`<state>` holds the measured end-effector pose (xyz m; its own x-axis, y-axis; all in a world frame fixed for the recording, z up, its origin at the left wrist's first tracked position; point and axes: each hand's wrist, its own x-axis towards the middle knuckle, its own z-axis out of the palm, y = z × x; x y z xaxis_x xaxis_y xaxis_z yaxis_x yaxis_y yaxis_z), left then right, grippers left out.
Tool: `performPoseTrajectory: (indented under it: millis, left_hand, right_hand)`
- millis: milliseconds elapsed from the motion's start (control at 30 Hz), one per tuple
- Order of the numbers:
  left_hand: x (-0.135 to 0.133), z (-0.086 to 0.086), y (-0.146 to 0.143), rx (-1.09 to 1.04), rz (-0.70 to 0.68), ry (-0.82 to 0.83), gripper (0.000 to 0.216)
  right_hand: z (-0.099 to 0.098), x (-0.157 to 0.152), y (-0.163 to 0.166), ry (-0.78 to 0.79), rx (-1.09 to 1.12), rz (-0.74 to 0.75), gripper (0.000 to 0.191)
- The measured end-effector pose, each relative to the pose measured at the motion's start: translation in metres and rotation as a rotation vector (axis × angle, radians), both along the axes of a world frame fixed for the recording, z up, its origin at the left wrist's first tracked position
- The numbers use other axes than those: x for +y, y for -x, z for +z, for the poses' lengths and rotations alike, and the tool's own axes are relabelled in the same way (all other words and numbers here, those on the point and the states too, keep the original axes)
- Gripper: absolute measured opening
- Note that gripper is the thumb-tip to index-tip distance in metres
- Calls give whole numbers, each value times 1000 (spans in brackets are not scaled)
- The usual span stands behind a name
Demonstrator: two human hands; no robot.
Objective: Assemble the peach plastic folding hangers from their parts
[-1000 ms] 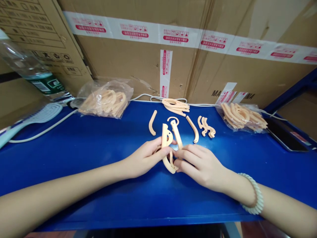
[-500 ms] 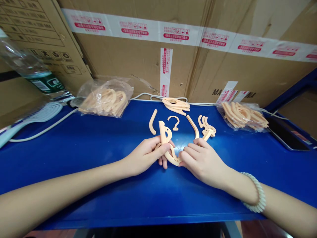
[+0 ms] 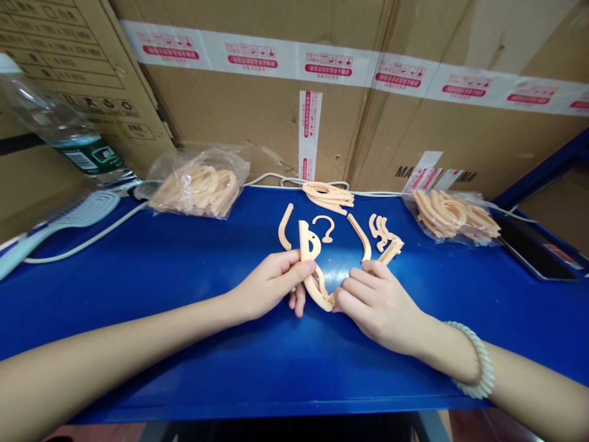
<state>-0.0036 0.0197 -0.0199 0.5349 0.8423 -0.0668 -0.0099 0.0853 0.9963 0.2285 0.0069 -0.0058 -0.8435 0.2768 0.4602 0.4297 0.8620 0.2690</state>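
Note:
My left hand [image 3: 276, 282] is closed around a peach plastic hanger piece [image 3: 309, 276], thumb on top, its upper end pointing away from me. My right hand [image 3: 375, 301] pinches at the lower right end of this piece; its fingertips are partly hidden. Beyond the right knuckles a channelled peach arm [image 3: 392, 250] sticks out, and whether it joins the held piece is hidden. Just past the hands lie a hanger hook [image 3: 327, 228], a curved arm [image 3: 285, 227] on the left and another curved arm [image 3: 359, 235] on the right. Several small curved parts [image 3: 378, 230] sit behind the right hand.
A stack of hanger parts [image 3: 327, 196] lies by the cardboard box [image 3: 257, 116]. Bagged parts [image 3: 197, 190] stand back left, more bagged parts [image 3: 453, 213] back right. A bottle [image 3: 87, 147], a hairbrush [image 3: 69, 218], a white cable [image 3: 87, 245] and a phone [image 3: 534, 252] edge the blue table [image 3: 184, 368].
The channelled arm beyond my right hand has swung slightly outward to the right. The held hanger piece has tilted a little, and both hands keep their hold. The view has shifted slightly.

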Motion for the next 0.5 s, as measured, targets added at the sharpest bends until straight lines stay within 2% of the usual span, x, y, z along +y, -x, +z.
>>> performPoseTrajectory:
  millis: [100, 233, 500]
  left_hand:
    - [4, -1, 0, -50, 52, 58, 54]
    - [7, -1, 1, -81, 85, 72, 55]
    - [3, -1, 1, -42, 43, 26, 55]
  right_hand:
    - [4, 0, -3, -2, 13, 45, 27]
    - [8, 11, -13, 127, 104, 25, 15]
    - [-1, 38, -29, 290, 144, -35, 20]
